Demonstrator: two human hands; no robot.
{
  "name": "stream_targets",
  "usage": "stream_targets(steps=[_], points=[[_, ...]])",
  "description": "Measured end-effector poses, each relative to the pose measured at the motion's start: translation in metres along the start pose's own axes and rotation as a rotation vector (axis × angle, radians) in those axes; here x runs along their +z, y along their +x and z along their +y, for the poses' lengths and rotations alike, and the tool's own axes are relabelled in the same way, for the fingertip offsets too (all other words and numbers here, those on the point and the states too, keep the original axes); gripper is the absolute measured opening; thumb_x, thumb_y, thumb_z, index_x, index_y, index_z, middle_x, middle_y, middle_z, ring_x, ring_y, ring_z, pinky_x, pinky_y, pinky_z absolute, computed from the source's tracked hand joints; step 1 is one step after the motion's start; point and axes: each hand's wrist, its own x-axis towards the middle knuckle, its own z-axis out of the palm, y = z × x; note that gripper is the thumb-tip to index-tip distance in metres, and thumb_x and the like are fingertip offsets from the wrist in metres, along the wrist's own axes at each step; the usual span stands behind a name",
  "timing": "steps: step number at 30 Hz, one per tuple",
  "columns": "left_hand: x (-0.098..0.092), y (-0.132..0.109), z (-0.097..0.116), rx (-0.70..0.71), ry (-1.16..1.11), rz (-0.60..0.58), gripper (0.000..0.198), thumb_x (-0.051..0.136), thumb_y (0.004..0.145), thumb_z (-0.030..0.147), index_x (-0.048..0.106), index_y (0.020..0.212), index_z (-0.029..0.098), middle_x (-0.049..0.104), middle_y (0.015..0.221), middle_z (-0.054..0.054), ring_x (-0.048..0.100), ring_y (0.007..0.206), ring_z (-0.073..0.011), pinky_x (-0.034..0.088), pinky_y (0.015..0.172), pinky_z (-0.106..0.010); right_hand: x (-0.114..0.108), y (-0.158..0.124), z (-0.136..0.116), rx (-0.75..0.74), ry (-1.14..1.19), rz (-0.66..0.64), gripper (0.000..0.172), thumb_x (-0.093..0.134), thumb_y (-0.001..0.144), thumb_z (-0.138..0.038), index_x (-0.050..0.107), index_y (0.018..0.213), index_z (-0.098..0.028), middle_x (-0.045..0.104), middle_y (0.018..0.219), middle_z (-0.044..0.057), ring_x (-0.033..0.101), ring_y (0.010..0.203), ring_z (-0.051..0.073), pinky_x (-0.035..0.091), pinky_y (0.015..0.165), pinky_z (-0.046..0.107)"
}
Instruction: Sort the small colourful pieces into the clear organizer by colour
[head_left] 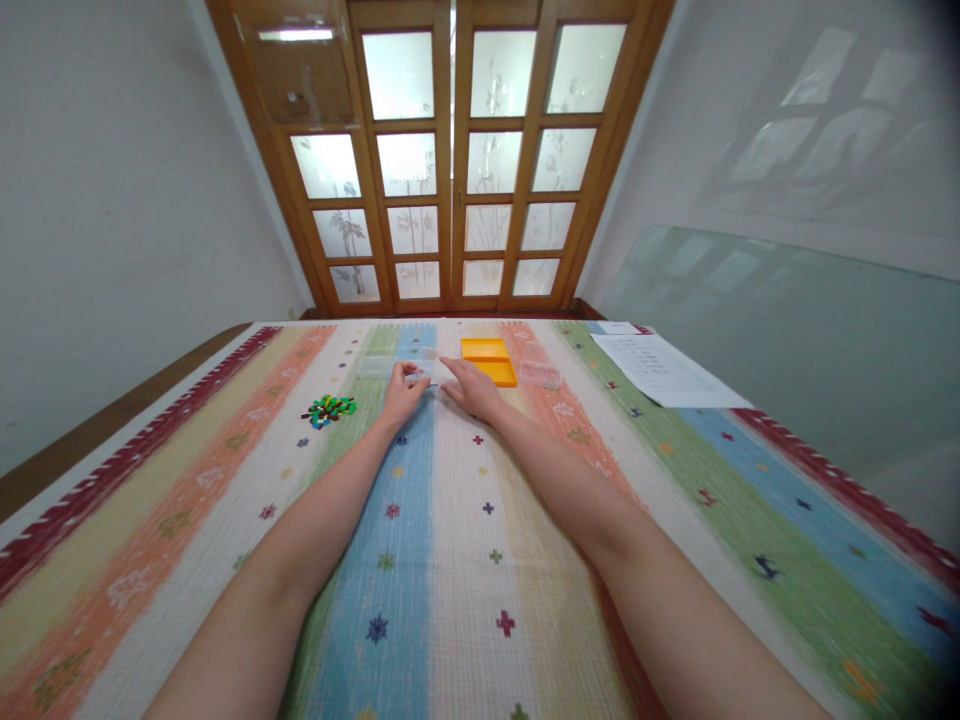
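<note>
My left hand (pixel 406 394) is over the blue stripe of the cloth, thumb and fingers pinched together. A tiny dark thing (pixel 433 384) shows by its thumb tip, too small to name. My right hand (pixel 474 389) is just across from it, fingers stretched toward the left hand, with a gap between thumb and forefinger. Behind the hands lies a clear plastic container (pixel 373 368), partly hidden by my left hand. To the left is a heap of small green, blue, yellow and brown pieces (pixel 328 411).
Beyond my right hand lies an open yellow case (pixel 487 350), with a clear plastic box (pixel 540 373) beside it. Printed sheets (pixel 664 368) rest at the far right. A striped cloth (pixel 457 600) covers the table; wooden doors (pixel 450 200) stand behind.
</note>
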Motion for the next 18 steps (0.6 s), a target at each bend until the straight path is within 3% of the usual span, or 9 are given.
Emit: stream_targets(steps=[3,7,10,13,15,18], points=[[0.001,-0.001,0.001,0.003,0.018,-0.039,0.038,0.074,0.084,0.032,0.052,0.114,0.023,0.063,0.123,-0.007,0.071,0.088,-0.0152,0.060,0.084,-0.033,0.001,0.001,0.002,-0.076,0.014,0.004,0.046,0.063,0.102,-0.029,0.058,0.148,-0.025,0.061,0.148,0.012,0.055,0.137,0.026,0.046,0.115,0.044],[0.000,-0.005,0.006,0.073,0.119,-0.069,0.037,0.071,0.088,0.032,0.054,0.119,0.022,0.066,0.126,-0.009,0.071,0.083,-0.0158,0.060,0.082,-0.034,0.005,0.001,0.006,-0.112,-0.006,0.004,0.017,0.061,0.103,-0.025,0.074,0.113,-0.021,0.067,0.136,0.012,0.058,0.129,0.025,0.048,0.111,0.043],[-0.006,-0.004,0.012,0.177,0.308,-0.080,0.039,0.069,0.090,0.032,0.057,0.126,0.022,0.066,0.130,-0.010,0.071,0.087,-0.0185,0.059,0.084,-0.037,0.007,0.001,0.008,-0.079,-0.053,0.020,0.013,0.061,0.103,-0.026,0.073,0.106,-0.020,0.067,0.135,0.013,0.057,0.127,0.026,0.048,0.109,0.041],[-0.017,0.001,0.015,0.263,0.536,-0.004,0.034,0.064,0.093,0.028,0.061,0.126,0.020,0.066,0.127,-0.012,0.068,0.106,-0.0247,0.056,0.098,-0.042,0.006,0.001,0.008,-0.014,-0.142,0.012,0.014,0.059,0.104,-0.026,0.071,0.106,-0.019,0.066,0.134,0.013,0.056,0.127,0.026,0.047,0.108,0.040],[-0.025,0.005,0.011,0.270,0.677,0.021,0.031,0.060,0.094,0.027,0.064,0.124,0.019,0.067,0.125,-0.012,0.064,0.118,-0.0281,0.050,0.109,-0.046,0.005,0.001,0.007,0.031,-0.214,-0.022,0.016,0.057,0.105,-0.025,0.071,0.108,-0.018,0.067,0.131,0.014,0.056,0.124,0.027,0.047,0.107,0.040],[-0.033,0.008,0.003,0.226,0.867,-0.046,0.035,0.060,0.094,0.028,0.067,0.127,0.020,0.067,0.133,-0.013,0.056,0.132,-0.0312,0.041,0.118,-0.048,0.004,0.002,0.004,0.080,-0.318,-0.090,0.019,0.054,0.105,-0.024,0.071,0.109,-0.017,0.068,0.125,0.016,0.055,0.122,0.028,0.046,0.105,0.040]])
